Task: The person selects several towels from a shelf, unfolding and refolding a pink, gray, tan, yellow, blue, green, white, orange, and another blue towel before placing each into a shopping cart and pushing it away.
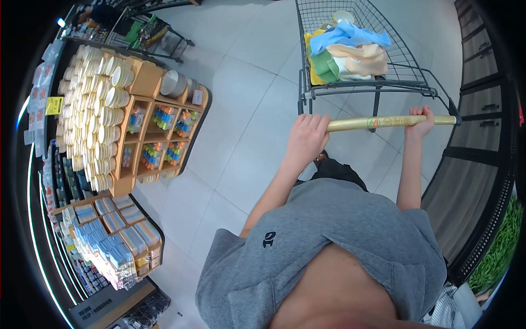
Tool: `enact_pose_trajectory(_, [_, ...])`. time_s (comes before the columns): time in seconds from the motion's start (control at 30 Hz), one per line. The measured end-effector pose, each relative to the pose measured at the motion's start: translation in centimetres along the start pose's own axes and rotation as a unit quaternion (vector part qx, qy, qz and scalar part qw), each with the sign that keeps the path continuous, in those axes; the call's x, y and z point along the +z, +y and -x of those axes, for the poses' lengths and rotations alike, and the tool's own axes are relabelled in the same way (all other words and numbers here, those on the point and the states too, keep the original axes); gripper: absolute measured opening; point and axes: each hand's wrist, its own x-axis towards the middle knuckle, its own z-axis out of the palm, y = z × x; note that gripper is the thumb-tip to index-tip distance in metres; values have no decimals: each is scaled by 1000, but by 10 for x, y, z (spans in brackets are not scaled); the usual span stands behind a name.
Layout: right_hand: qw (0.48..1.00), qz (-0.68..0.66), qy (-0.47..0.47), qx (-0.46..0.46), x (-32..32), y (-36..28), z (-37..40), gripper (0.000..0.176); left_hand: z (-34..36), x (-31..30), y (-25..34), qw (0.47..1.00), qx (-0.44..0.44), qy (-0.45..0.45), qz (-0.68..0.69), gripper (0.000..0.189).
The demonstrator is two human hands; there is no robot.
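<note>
My left hand is wrapped round the left end of a pale yellow handlebar with printed lettering. Near its right end, my right hand grips the same bar. The bar belongs to a black wire shopping cart in front of me. Inside the basket lies a pile of soft cloth items: a light blue cloth, a beige and white cloth, a green cloth and a yellow piece. Behind them sits a pale round container.
On the left, a wooden display stand carries stacked cream-coloured round containers. A second stand holds packaged goods. Another cart stands at the far left. Dark panelled cabinets line my right, above some green foliage. Grey tiles cover the floor.
</note>
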Motion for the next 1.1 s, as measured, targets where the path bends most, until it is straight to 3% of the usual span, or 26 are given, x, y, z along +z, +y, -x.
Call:
enact_pose_trajectory(0.33, [998, 35, -43, 22, 6, -9, 67, 5, 69, -38, 25, 997, -49, 57, -16, 29])
enact_pose_trajectory(0.8, [990, 51, -115, 65, -47, -99, 203, 5, 226, -131, 176, 993, -105, 51, -9, 36])
enact_pose_trajectory(0.83, [991, 54, -115, 51, -65, -131, 275, 5, 283, -176, 202, 993, -101, 49, 22, 38])
enact_pose_trajectory(1.03, [982, 47, -168, 75, -78, -182, 322, 9, 333, -235, 282, 986, -151, 2, 74, 46])
enact_pose_trajectory(1.07, [985, 39, -163, 45, -112, -205, 425, 9, 424, -284, 299, 988, -125, -3, 91, 44])
enact_pose_trajectory(1.1, [983, 35, -170, 51, -113, -211, 443, 9, 441, -298, 309, 987, -128, -7, 95, 43])
